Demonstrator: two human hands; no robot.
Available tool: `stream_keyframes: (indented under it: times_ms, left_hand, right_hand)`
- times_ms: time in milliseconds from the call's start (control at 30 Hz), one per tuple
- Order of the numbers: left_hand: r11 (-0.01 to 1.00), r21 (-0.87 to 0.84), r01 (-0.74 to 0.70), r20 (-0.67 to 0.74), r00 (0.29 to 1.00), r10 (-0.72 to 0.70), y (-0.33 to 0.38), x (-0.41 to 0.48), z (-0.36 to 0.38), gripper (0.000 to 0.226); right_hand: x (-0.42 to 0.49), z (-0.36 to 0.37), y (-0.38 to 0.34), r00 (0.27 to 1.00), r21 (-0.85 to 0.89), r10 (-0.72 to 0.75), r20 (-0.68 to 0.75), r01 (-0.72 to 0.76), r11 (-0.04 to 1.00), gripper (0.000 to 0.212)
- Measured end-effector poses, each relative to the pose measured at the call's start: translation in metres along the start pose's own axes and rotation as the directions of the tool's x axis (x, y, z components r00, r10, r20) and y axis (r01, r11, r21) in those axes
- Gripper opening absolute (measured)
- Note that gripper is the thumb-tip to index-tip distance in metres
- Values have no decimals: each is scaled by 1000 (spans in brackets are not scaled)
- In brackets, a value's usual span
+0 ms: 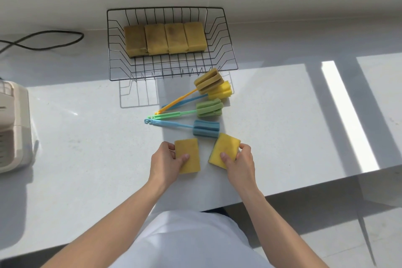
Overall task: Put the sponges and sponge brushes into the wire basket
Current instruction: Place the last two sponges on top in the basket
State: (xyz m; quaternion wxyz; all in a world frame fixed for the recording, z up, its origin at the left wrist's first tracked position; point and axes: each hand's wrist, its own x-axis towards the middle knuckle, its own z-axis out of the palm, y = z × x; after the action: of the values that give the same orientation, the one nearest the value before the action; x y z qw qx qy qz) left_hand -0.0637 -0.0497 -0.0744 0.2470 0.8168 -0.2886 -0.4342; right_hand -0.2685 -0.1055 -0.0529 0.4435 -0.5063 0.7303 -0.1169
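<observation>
A black wire basket (113,50) stands at the back of the white counter, with several yellow sponges (165,38) side by side in it. In front of it lie several sponge brushes: a tan-headed one (209,81) with an orange handle, a yellow-headed one (220,91), a green one (209,110) and a blue one (206,129). My left hand (166,160) grips a yellow sponge (188,152) lying near the counter's front. My right hand (240,162) grips a second yellow sponge (225,148), tilted to the right.
A beige appliance (13,126) stands at the left edge of the counter. A black cable (43,39) curls along the back left. The counter's front edge (304,187) runs diagonally on the right, with floor beyond it.
</observation>
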Motion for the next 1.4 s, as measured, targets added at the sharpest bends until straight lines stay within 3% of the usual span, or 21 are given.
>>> stream_keyframes:
  times_ms: [233, 400, 733, 1067, 1400]
  left_hand:
    - [993, -111, 29, -13, 999, -30, 2, 3, -12, 38]
    - [965, -262, 10, -25, 1000, -17, 17, 4, -32, 32]
    - [857, -503, -111, -94, 993, 74, 69, 19, -82, 30]
    - [833, -495, -248, -262, 956, 129, 121, 92, -126, 26]
    - [891, -361, -276, -396, 910, 121, 165, 201, -177, 32]
  right_hand:
    - [1, -7, 3, 999, 132, 32, -5, -31, 991, 39]
    - [0, -24, 1, 998, 149, 14, -66, -4, 989, 40]
    - [13, -52, -51, 976, 233, -185, -114, 207, 950, 40]
    - [56, -44, -165, 893, 319, -437, -109, 448, 835, 38]
    - [116, -11, -267, 851, 272, -524, -25, 510, 816, 38]
